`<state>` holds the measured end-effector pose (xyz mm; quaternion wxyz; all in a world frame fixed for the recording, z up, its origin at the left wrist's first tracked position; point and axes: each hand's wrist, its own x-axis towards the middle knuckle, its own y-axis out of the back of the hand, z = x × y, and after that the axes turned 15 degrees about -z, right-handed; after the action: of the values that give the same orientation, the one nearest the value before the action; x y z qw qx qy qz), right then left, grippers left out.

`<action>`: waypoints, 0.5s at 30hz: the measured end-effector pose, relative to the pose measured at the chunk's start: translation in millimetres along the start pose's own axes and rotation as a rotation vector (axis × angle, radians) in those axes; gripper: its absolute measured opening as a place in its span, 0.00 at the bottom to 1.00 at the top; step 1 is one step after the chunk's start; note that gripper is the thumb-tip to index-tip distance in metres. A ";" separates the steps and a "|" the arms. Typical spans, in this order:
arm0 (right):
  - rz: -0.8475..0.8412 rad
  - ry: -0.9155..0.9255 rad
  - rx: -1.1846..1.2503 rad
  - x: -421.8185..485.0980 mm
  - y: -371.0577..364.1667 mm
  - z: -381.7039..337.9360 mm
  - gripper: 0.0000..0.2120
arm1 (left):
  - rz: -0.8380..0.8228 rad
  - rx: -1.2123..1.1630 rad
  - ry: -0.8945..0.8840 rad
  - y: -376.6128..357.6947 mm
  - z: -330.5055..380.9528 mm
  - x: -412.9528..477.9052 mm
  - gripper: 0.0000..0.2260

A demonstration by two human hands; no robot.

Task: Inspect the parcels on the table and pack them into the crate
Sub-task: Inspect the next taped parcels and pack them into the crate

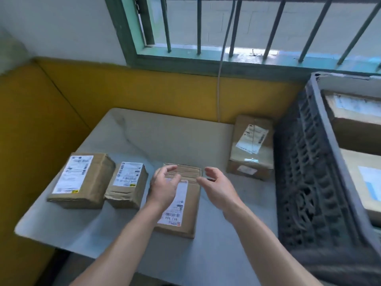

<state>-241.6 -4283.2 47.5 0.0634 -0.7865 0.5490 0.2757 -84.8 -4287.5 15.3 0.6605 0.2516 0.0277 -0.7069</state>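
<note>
The step seems to be picking up the middle parcel (192, 205), flat on the table (144, 137). The left hand (165, 188) is above it, the right hand (218, 188) at its right edge, both with loose fingers, holding nothing. Next they must grip its sides.

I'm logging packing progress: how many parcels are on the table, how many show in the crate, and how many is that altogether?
Parcels on the table: 4
Parcels showing in the crate: 2
Total: 6
</note>
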 end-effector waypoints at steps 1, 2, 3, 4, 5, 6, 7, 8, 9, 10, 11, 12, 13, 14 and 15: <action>0.003 -0.018 0.015 2.8 -5.6 3.6 0.24 | 0.013 0.027 0.019 3.7 -5.6 -0.6 0.13; 0.006 -0.035 0.031 5.8 -11.2 8.0 0.25 | 0.020 0.050 0.041 6.9 -10.3 -0.9 0.16; 0.006 -0.055 0.048 8.6 -16.3 12.3 0.26 | 0.026 0.067 0.050 9.2 -14.4 -0.7 0.18; -0.001 -0.078 0.064 9.9 -20.4 15.1 0.26 | 0.040 0.089 0.053 11.0 -17.4 -0.8 0.19; -0.012 -0.100 0.079 11.4 -23.7 18.4 0.27 | 0.065 0.108 0.046 12.5 -21.1 0.5 0.20; -0.017 -0.122 0.089 13.1 -26.0 20.9 0.28 | 0.093 0.124 0.039 14.2 -23.2 1.4 0.20; -0.021 -0.146 0.101 16.1 -29.4 23.5 0.28 | 0.113 0.136 0.043 17.3 -25.4 3.5 0.20; -0.025 -0.164 0.115 17.2 -30.9 26.1 0.28 | 0.111 0.149 0.072 19.4 -25.3 3.7 0.22; -0.030 -0.181 0.133 19.0 -33.2 28.0 0.27 | 0.081 0.155 0.124 21.9 -26.1 4.3 0.25; -0.038 -0.198 0.152 19.4 -35.9 28.5 0.25 | 0.039 0.154 0.180 23.8 -27.9 5.2 0.28; -0.043 -0.216 0.166 20.6 -39.5 30.0 0.24 | -0.001 0.137 0.231 25.6 -31.6 6.6 0.31; -0.047 -0.225 0.174 21.6 -42.5 31.7 0.22 | -0.038 0.116 0.271 26.8 -35.2 8.0 0.33; -0.047 -0.228 0.180 22.3 -45.1 33.7 0.21 | -0.072 0.088 0.312 28.2 -39.3 9.0 0.35; -0.041 -0.228 0.188 22.6 -46.9 34.6 0.20 | -0.095 0.057 0.335 28.9 -42.7 10.6 0.37; -0.035 -0.225 0.201 23.3 -47.9 35.5 0.18 | -0.108 0.024 0.354 29.4 -46.4 12.3 0.39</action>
<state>-205.9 -4269.6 -3.8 0.2076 -0.7497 0.5497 0.3044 -42.2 -4285.2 -21.4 0.6032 0.3781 0.1487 -0.6863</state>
